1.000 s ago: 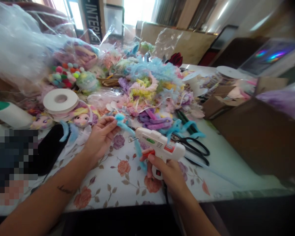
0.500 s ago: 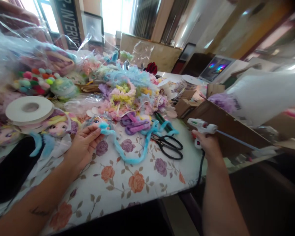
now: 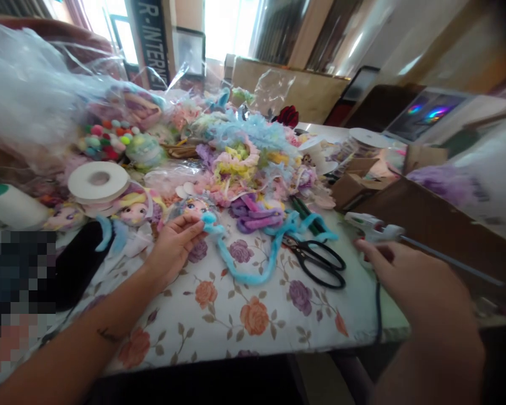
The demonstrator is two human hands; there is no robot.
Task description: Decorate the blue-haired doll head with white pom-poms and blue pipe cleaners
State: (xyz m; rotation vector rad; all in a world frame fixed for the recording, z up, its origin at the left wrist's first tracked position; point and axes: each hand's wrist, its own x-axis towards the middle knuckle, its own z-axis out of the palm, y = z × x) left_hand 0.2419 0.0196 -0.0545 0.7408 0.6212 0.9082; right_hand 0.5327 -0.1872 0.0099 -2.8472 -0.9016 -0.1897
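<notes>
My left hand [image 3: 180, 239] pinches the end of a light-blue fuzzy strip [image 3: 208, 220], close to a doll face with blue hair [image 3: 196, 208]. From my fingertips the rest of the strip [image 3: 253, 278] loops across the flowered cloth. On the right, my right hand [image 3: 409, 275] is partly blurred, its fingers stretched beside a white hot glue gun [image 3: 373, 228] and no longer wrapped round its handle. A clear glue stick [image 3: 451, 259] juts from the gun's back. Black-handled scissors [image 3: 320, 264] lie between my hands, next to purple fuzzy strips [image 3: 255, 214].
Ribbon spools [image 3: 80, 183] and a thread cone [image 3: 14, 205] stand at left, near doll faces [image 3: 134, 214]. Pompoms [image 3: 107, 140] and pastel lace trim [image 3: 244, 132] are heaped at the back. A cardboard box [image 3: 438, 225] borders the right, beside the gun's dark cord [image 3: 378, 309].
My right hand has loosened from the glue gun's handle and drawn back toward me. The view has turned left; my left hand keeps its pinch on the blue strip.
</notes>
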